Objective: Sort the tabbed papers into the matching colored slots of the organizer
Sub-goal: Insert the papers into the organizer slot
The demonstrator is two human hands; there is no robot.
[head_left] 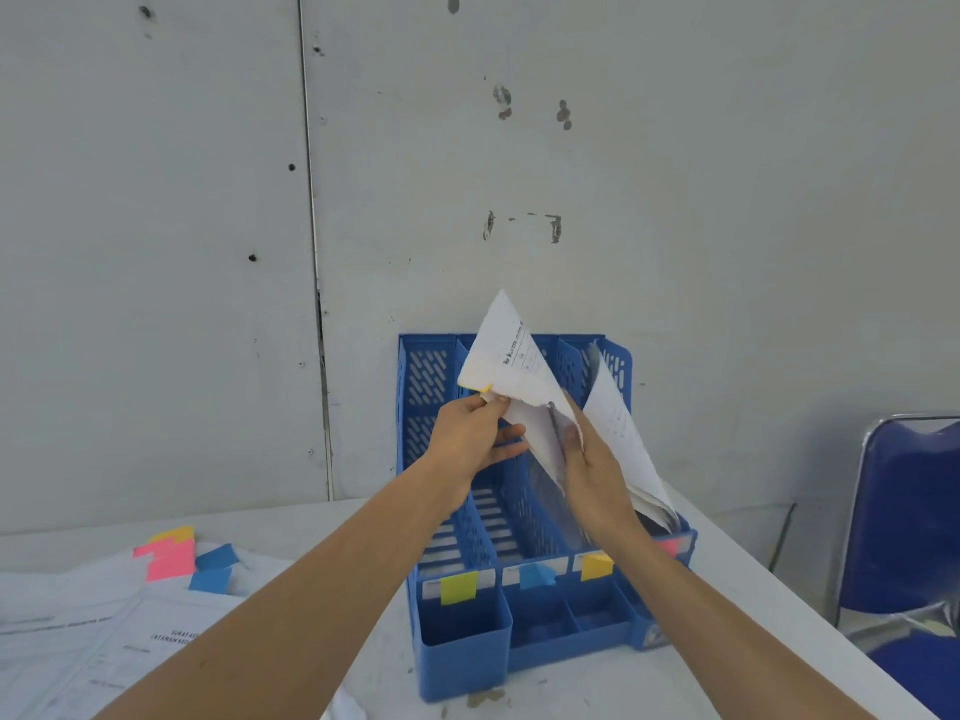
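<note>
A blue plastic organizer (457, 636) stands on the table with slots labelled yellow-green (458, 587), blue (537, 575), orange-yellow (596, 565) and pink (670, 547). Above its middle slots my left hand (475, 433) pinches a white printed paper (511, 356) near its yellow tab (485, 388). My right hand (597, 475) holds the paper's lower right part, its fingers curled round the sheet. More white papers (623, 433) stand in the rightmost slots behind my right hand.
A pile of tabbed papers (104, 631) with pink, blue and yellow tabs (171, 561) lies on the table at the left. A blue chair (904, 537) stands beyond the table's right edge. A grey wall rises right behind the organizer.
</note>
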